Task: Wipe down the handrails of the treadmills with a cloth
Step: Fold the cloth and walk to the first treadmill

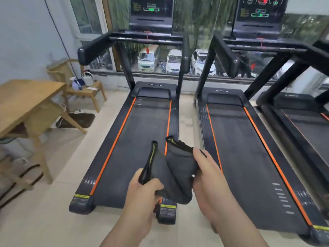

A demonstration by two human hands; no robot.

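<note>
**Treadmill row seen from the head camera; cloth in both hands.**

Counted:
- Three treadmills: left (142, 136), middle (238, 150) and right (306, 127).
- Two lit consoles (151, 13), (260, 13).
- Two padded handrails on the left machine (92, 53), (186, 57).
- Two handrails on the middle machine (225, 54), (318, 55).
- One dark grey cloth (176, 173).
- Two hands.

The left grip (146, 188) has its fingers curled round the near end of the cloth, with the thumb across the top. The right grip (211, 177) pinches the other end between thumb and fingers. The cloth is folded and slack. It hangs in the air over the rear of the left treadmill, beside its right orange stripe, and is well apart from every handrail.

At left stand one wooden surface (26, 98) and one wooden chair (85, 91). The chair carries a spray bottle (76, 84) and a white jug (88, 78). Three white cars (147, 59) show through the window (197, 24).

Cut off or unclear:
- The right treadmill runs out of frame; only part of its belt and uprights shows.
- Both consoles are cropped at the top, and their readouts are too blurred to read.
- The middle machine's right handrail leaves the frame edge.
- The cloth hides the fingertips of both hands.
- The objects under the wooden surface cannot be made out.
</note>
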